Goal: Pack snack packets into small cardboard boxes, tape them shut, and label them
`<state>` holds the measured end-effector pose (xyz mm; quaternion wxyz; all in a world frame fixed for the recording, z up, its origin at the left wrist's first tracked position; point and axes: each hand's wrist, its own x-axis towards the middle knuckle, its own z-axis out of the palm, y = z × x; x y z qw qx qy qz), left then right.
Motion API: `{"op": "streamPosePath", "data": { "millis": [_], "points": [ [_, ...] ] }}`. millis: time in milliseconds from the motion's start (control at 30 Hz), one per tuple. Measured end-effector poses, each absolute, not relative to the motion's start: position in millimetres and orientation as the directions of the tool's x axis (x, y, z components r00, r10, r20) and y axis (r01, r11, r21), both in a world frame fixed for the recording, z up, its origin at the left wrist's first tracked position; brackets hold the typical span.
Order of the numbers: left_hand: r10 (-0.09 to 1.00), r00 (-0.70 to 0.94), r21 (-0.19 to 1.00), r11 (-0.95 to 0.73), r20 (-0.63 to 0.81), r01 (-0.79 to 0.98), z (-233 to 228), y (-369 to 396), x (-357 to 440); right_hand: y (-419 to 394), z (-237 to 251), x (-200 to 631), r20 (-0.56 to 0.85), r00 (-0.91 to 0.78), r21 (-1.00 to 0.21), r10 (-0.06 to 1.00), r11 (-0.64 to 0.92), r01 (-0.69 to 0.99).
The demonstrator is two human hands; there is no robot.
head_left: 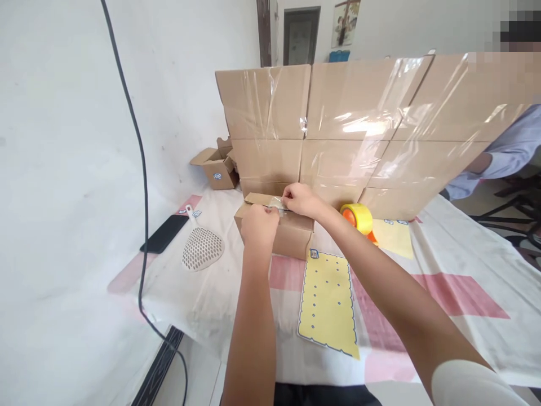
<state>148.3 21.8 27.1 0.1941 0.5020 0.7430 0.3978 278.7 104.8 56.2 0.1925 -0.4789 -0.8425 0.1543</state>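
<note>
Both hands on top of the small cardboard box (276,228), near the desk's (456,265) far edge, left of centre. Left hand (258,224) curled, fingertips pressing down on the box's top flap; right hand (301,200) pinching a strip of clear tape (276,204) along the flap seam. Box looks light, corrugated, stiff at edges but flaps will flex under pressure; best held by its side walls or corners, not mid-flap. Tape is thin, sticky, wrinkles easily. Yellow tape roll (358,217) just right of the box, yellow sticker sheet (327,301) in front of it, white perforated scoop (202,247) and black phone (164,233) toward the left edge. Taped cardboard wall (359,129) stands behind; open small box (217,166) at far left corner.
</note>
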Motion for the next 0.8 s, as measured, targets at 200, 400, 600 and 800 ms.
{"op": "streamPosePath", "data": {
  "millis": [200,400,600,800],
  "points": [
    [0.901,-0.404,0.583,0.246,0.156,0.774,44.8,27.9,147.5,101.6,49.3,278.3,0.185,-0.486,-0.367,0.855,0.518,0.773],
    [0.909,-0.114,0.228,0.022,0.401,0.973,36.2,17.3,130.9,108.8,46.3,278.6,0.168,-0.483,-0.336,0.859,0.511,0.791],
    [0.743,0.328,0.115,-0.475,0.583,0.872,-18.5,0.3,116.6,103.5,56.8,276.0,0.153,-0.499,-0.266,0.853,0.522,0.811],
    [0.701,0.242,0.151,-0.450,0.671,0.880,-33.5,1.1,126.0,105.2,67.0,282.4,0.028,-0.272,-0.351,0.962,0.264,0.898]
  ]
}}
